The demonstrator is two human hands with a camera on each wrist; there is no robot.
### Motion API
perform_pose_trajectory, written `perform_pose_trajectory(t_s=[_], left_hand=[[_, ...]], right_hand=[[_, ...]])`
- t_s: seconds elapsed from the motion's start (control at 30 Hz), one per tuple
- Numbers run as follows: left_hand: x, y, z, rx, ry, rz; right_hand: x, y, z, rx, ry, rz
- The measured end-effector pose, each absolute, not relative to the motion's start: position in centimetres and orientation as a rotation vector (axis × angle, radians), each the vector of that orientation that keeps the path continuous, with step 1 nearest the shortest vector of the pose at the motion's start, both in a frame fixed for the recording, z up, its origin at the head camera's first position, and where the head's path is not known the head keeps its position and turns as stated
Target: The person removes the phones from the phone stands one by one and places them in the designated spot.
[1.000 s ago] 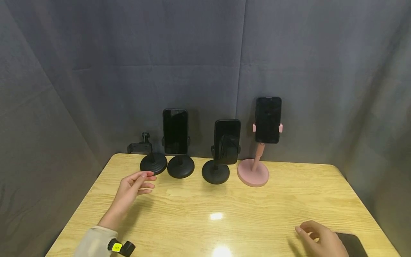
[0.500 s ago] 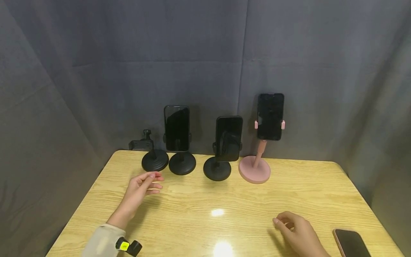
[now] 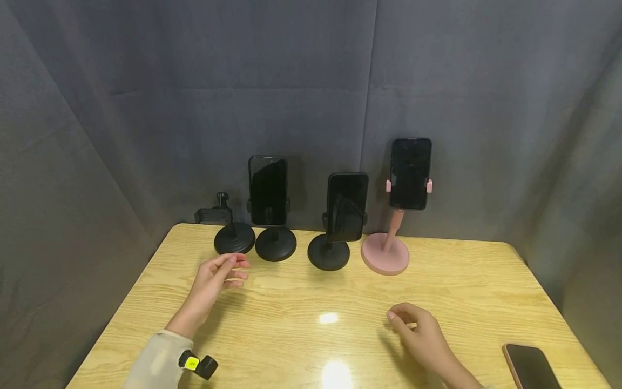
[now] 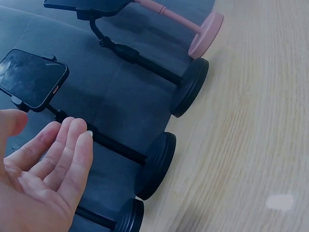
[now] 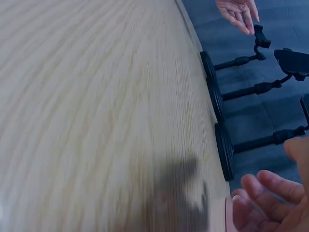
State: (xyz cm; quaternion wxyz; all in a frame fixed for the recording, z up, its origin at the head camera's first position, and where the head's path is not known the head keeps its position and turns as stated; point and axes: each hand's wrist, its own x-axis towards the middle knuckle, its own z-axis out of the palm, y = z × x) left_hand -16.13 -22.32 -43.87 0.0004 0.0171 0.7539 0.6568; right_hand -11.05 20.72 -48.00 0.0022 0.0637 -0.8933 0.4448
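Note:
My left hand (image 3: 214, 281) hovers over the table in front of the leftmost black phone stand (image 3: 234, 238), whose clamp (image 3: 214, 215) holds no phone. In the left wrist view the fingers (image 4: 72, 159) are relaxed, with nothing in them. My right hand (image 3: 420, 335) is above the table at right of centre, loosely bent and holding nothing. Two more black stands carry a phone (image 3: 268, 190) and another phone (image 3: 347, 207). A pink stand (image 3: 385, 254) grips a third phone (image 3: 411, 174), higher than the others. One phone in a pink case (image 3: 532, 367) lies flat at the front right.
The stands line the back edge of the wooden table (image 3: 291, 302). Behind them hangs a grey curtain (image 3: 291, 65), which also closes off both sides. A black wrist camera (image 3: 198, 363) is strapped to the left sleeve.
My right hand has moved left and forward, away from the phone lying flat, which now shows uncovered. My left hand has shifted slightly right. The view has tilted a little.

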Motion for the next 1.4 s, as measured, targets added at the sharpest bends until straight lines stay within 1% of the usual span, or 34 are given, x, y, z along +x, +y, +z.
perform_pose_trajectory(t_s=[0.27, 0.43, 0.9, 1.13, 1.4], left_hand=[[-16.7, -22.1, -43.2, 0.106, 2.361, 2.102], [-17.0, -22.1, -42.7, 0.116, 2.345, 2.132], [-18.0, -21.6, -41.6, 0.063, 2.352, 2.137], [-18.6, -21.5, -41.4, 0.07, 2.334, 2.148], [-19.3, -21.2, -41.0, 0.099, 2.327, 2.123]], right_hand=[[-12.1, 17.9, -47.8, 0.302, -2.701, 1.542], [-12.6, 15.8, -47.5, 0.419, -2.638, 1.638], [-15.1, 10.8, -47.0, 0.478, -2.502, 1.94], [-16.6, 8.2, -45.7, 0.463, -2.457, 2.032], [-18.0, 6.0, -44.1, 0.528, -2.481, 2.092]])
